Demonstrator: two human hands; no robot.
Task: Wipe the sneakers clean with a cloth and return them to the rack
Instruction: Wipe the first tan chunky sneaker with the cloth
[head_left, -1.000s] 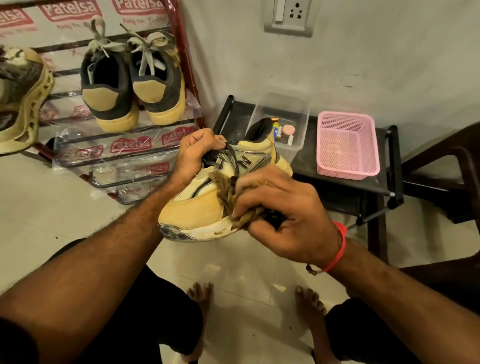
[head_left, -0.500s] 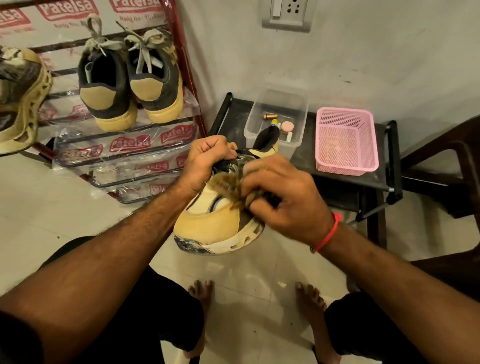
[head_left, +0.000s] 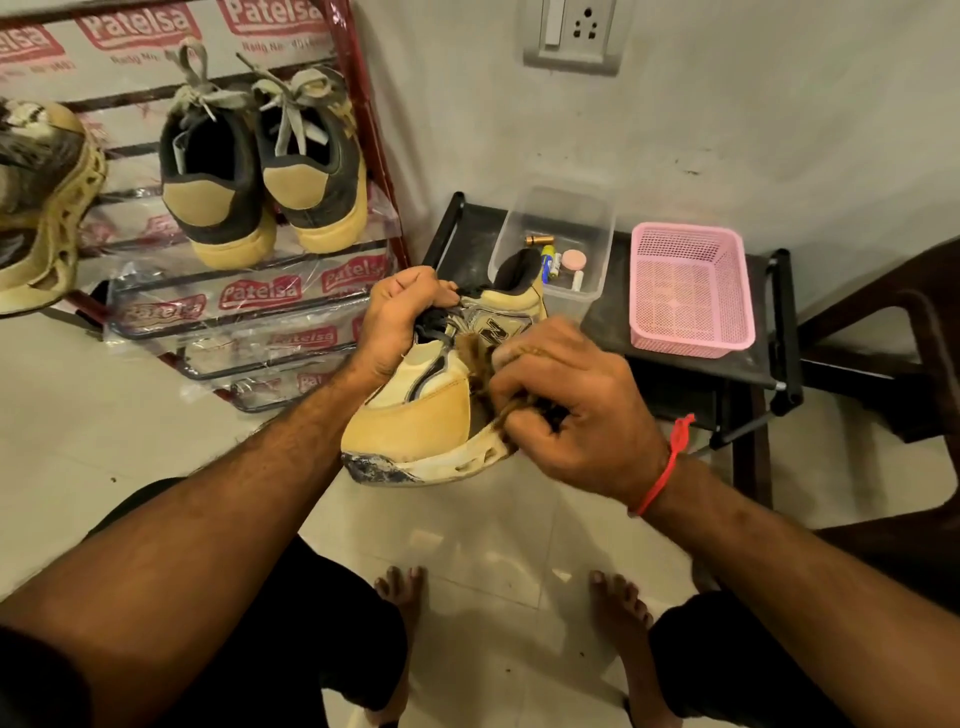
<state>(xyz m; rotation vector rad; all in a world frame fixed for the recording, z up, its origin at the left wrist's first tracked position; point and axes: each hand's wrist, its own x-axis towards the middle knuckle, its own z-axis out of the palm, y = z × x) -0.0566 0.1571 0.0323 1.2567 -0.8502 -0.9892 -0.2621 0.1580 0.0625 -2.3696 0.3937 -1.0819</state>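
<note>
Right hand (head_left: 576, 410) slid its gripped cloth (head_left: 480, 358) heelward; left hand (head_left: 400, 317) clutches the sneaker (head_left: 415, 421), toe toward the person.

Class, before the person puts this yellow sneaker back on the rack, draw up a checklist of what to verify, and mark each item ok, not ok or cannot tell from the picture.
1. Sneaker held firmly: ok. The left hand grips the yellow sneaker at the laces.
2. Cloth in hand: ok. The right hand holds the brown cloth against the sneaker's side.
3. Toe of the sole clean: not ok; dark grime shows there.
4. Far side of the sneaker wiped: cannot tell, hidden.
5. Free place on the shoe rack: ok; lower bars carry no shoes.
6. Dark pair on the rack wiped: cannot tell.
</note>
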